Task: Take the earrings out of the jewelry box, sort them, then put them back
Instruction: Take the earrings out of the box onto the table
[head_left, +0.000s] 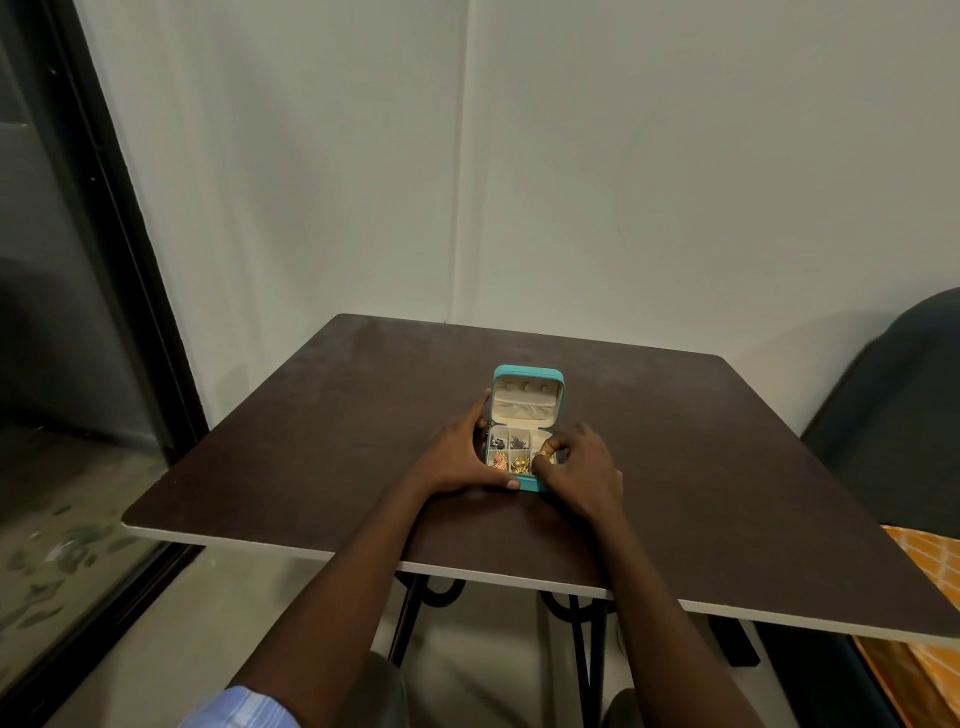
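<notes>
I see my left hand (457, 457) spread wide around the left side of the small square teal jewelry box (524, 441): the index finger reaches up to the lid's left edge, and the thumb lies along the near front edge of the base. It braces the box rather than closing on it. My right hand (582, 467) sits at the box's right side with its fingertips (550, 446) curled together, pinching a gold earring (543, 455) in the right-hand compartments.

There is one box, near the middle of the dark brown table (311, 441), with its cream-lined lid standing upright at the far side, so the opening faces me. I count six compartments in two rows. The far row shows two dark clusters of earrings (506, 443); the near row holds one pinkish-gold cluster (500, 460) and one gold cluster (520, 464). Single pieces are too small to count.
</notes>
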